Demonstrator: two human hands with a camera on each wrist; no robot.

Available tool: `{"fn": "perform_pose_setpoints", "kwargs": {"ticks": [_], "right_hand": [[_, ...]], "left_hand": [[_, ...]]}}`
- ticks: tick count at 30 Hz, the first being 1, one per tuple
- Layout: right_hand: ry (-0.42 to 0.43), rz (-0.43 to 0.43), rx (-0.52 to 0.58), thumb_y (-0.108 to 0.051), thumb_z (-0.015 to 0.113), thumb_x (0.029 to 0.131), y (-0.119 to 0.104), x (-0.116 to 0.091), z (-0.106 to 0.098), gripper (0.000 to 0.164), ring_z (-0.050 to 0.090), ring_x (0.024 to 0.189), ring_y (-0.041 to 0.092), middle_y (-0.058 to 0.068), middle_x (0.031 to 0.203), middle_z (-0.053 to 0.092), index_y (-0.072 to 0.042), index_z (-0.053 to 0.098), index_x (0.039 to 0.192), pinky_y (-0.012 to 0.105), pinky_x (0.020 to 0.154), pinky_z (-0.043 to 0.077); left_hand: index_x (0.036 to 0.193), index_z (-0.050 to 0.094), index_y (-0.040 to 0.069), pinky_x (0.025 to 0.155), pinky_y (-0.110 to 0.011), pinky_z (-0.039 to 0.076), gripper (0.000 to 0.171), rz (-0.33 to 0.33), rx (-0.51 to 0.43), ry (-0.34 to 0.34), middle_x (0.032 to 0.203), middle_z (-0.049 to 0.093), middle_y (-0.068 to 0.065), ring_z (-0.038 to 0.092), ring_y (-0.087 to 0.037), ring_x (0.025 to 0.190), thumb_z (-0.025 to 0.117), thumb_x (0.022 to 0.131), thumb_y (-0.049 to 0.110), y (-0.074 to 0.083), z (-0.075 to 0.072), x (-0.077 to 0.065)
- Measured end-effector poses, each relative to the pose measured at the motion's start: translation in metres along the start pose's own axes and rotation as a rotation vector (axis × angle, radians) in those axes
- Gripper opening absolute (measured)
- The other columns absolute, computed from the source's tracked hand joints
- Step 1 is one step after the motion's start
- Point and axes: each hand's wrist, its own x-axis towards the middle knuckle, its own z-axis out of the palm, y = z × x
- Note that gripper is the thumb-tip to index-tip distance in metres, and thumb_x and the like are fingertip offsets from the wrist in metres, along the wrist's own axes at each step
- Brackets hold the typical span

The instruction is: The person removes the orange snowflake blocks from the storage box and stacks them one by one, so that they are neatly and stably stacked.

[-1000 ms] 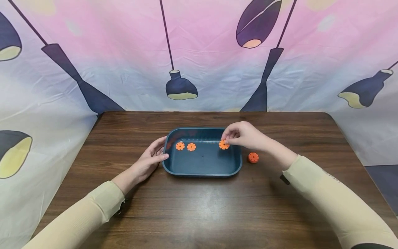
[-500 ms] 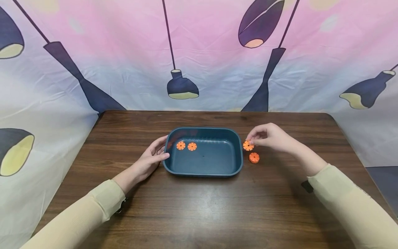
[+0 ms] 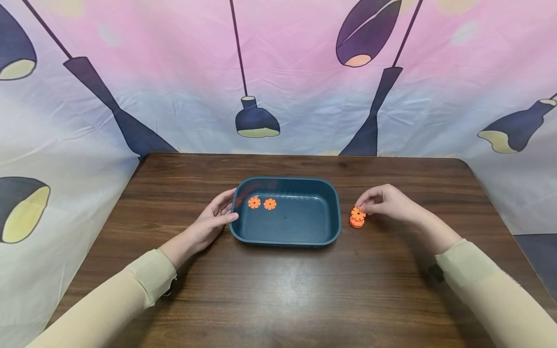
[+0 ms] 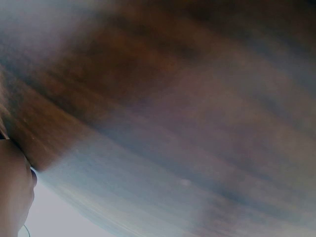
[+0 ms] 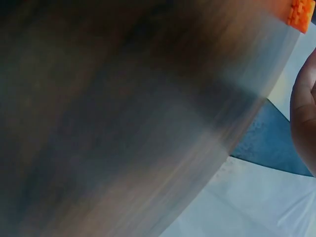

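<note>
My left hand (image 3: pixel 210 226) grips the left end of a dark blue rectangular tray (image 3: pixel 287 243), thumb over the rim and fingers along the outer wall. Two orange notched discs (image 3: pixel 270 204) lie side by side in the tray's left half. To the right of the tray, my right hand (image 3: pixel 391 203) pinches another orange notched disc (image 3: pixel 359 213) between thumb and fingertips. That disc overlaps a short stack of orange discs (image 3: pixel 356 224) on the table. In the right wrist view the orange stack (image 5: pixel 300 16) shows at the top right corner, above part of my right hand (image 5: pixel 304 118).
A dark brown wooden table (image 3: pixel 278 299) carries everything. Behind it hangs a pastel cloth (image 3: pixel 304 96) printed with dark lamps, meeting the table's back edge. The left wrist view shows mostly blurred tabletop (image 4: pixel 148 108).
My right hand has moved from over the tray's right side, past its rim, and down to the stack, keeping the disc pinched. The left hand stays on the tray.
</note>
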Motion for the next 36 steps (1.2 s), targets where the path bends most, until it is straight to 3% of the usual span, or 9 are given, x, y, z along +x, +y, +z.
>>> {"fn": "perform_pose_setpoints", "kwargs": {"ticks": [8,26,36], "right_hand": [[-0.028,0.015,0.005,0.000,0.072,0.098,0.0041,-0.0008,0.0053,0.015,0.067,0.079,0.004,0.016,0.099,0.077,0.007,0.077,0.110,0.023,0.076,0.062],[-0.049,0.023,-0.029,-0.003,0.073,0.097,0.0102,0.0010,0.0070,0.015,0.065,0.077,0.004,0.012,0.095,0.077,0.005,0.077,0.109,0.022,0.074,0.059],[-0.042,0.051,-0.019,-0.002,0.072,0.097,0.0080,0.0015,0.0069,0.017,0.068,0.080,0.003,0.016,0.104,0.078,0.006,0.077,0.111,0.021,0.076,0.061]], "left_hand": [[0.167,0.026,0.009,0.115,-0.011,0.038,0.072,-0.006,0.001,0.004,0.174,0.021,-0.017,0.040,-0.005,0.146,0.060,0.105,0.002,0.0001,0.0005,-0.0001],[0.166,0.029,0.011,0.116,-0.013,0.040,0.069,0.020,0.001,-0.003,0.165,0.036,-0.003,0.044,-0.005,0.145,0.060,0.105,0.001,-0.0029,-0.0009,0.0007],[0.167,0.028,0.010,0.116,-0.014,0.039,0.070,0.018,-0.003,-0.004,0.165,0.037,-0.002,0.044,-0.004,0.145,0.060,0.105,0.002,-0.0032,-0.0016,0.0007]]}}
